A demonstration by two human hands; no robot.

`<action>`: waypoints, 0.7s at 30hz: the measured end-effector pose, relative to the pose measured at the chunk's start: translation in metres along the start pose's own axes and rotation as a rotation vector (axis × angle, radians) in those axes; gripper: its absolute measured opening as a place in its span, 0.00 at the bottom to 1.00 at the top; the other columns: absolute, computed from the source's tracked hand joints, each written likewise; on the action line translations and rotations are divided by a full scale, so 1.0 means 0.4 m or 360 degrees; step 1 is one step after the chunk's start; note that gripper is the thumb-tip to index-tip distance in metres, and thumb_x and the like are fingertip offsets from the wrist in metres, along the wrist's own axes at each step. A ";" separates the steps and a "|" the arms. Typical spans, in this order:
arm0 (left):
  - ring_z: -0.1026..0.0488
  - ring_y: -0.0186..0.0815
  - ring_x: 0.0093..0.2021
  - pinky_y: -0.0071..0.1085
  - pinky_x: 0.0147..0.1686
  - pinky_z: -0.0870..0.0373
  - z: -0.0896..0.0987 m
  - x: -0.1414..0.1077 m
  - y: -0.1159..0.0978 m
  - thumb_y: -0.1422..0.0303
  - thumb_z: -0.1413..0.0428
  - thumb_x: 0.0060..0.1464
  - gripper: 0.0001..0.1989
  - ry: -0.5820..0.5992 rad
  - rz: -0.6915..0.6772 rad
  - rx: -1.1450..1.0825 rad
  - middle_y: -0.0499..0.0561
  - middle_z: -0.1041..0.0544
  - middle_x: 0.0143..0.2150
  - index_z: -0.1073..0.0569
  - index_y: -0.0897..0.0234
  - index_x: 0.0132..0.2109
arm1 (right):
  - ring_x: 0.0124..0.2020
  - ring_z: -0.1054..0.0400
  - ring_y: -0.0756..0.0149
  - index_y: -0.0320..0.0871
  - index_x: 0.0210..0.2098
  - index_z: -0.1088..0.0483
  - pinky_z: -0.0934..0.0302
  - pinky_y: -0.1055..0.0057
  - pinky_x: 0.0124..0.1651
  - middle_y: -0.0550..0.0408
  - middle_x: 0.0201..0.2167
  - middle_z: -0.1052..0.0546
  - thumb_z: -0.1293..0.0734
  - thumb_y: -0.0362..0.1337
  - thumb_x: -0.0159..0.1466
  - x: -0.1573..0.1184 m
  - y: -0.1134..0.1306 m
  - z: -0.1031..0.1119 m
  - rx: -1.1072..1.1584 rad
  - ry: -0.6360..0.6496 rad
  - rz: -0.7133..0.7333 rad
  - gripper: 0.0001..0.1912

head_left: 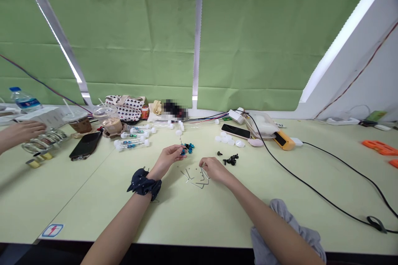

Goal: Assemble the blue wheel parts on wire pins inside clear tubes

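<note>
My left hand (171,158), a dark scrunchie (143,184) at its wrist, pinches a small blue part (183,152). Just beyond its fingertips is a little pile of blue and black parts (190,147). My right hand (214,169) is closed, fingertips down among thin L-shaped metal hex keys (202,183) and tiny bits on the table; whatever it pinches is hidden. To the right of this hand is a cluster of small black screw-like pieces (230,160), with round white caps (228,138) behind them.
Clear tubes with white caps (132,143) lie at left, near a dark phone (86,145) and drink cups (77,122). Another person's hand (26,133) is at far left. Behind right are a second phone (236,131), a yellow device (283,140) and a black cable (298,177).
</note>
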State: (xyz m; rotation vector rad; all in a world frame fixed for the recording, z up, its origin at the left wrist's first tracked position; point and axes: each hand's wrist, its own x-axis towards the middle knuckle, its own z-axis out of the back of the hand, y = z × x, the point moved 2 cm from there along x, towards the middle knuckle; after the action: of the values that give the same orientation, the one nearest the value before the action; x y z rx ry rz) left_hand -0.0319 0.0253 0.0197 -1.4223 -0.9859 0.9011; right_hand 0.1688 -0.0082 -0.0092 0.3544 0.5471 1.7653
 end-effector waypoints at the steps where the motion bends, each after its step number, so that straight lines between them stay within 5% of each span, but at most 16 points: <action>1: 0.26 0.38 0.38 0.37 0.44 0.33 0.001 0.001 0.002 0.56 0.43 0.47 0.22 0.0005 0.0002 -0.0010 0.59 0.25 0.45 0.27 0.67 0.45 | 0.32 0.35 0.69 0.41 0.37 0.29 0.46 0.77 0.34 0.50 0.33 0.28 0.42 0.26 0.59 0.000 0.000 0.000 0.0006 0.0003 -0.0002 0.12; 10: 0.26 0.39 0.41 0.38 0.46 0.32 0.004 0.006 0.009 0.59 0.41 0.47 0.21 0.0130 0.0073 -0.0150 0.60 0.26 0.47 0.28 0.66 0.47 | 0.33 0.35 0.69 0.41 0.37 0.30 0.45 0.76 0.36 0.51 0.33 0.28 0.42 0.26 0.60 -0.001 0.011 0.010 0.0092 -0.0104 0.0016 0.12; 16: 0.26 0.40 0.42 0.39 0.47 0.33 -0.011 0.002 0.006 0.62 0.39 0.45 0.19 0.0203 0.0064 -0.0167 0.57 0.26 0.47 0.26 0.65 0.45 | 0.29 0.37 0.70 0.42 0.40 0.31 0.44 0.75 0.37 0.54 0.32 0.29 0.45 0.29 0.61 -0.008 0.046 0.043 0.0362 -0.0442 0.0351 0.13; 21: 0.26 0.35 0.35 0.37 0.44 0.32 -0.019 0.003 0.017 0.63 0.38 0.42 0.19 0.0220 0.0026 -0.0064 0.55 0.24 0.41 0.25 0.65 0.43 | 0.34 0.36 0.70 0.43 0.42 0.32 0.44 0.74 0.39 0.52 0.39 0.29 0.46 0.30 0.62 -0.023 0.072 0.057 0.0499 -0.0491 0.0467 0.14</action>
State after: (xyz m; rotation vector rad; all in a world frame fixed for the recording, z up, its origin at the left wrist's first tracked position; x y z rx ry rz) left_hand -0.0240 0.0234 0.0135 -1.5073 -0.8940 0.7874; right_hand 0.1591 -0.0185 0.0260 0.9502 0.5692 1.8553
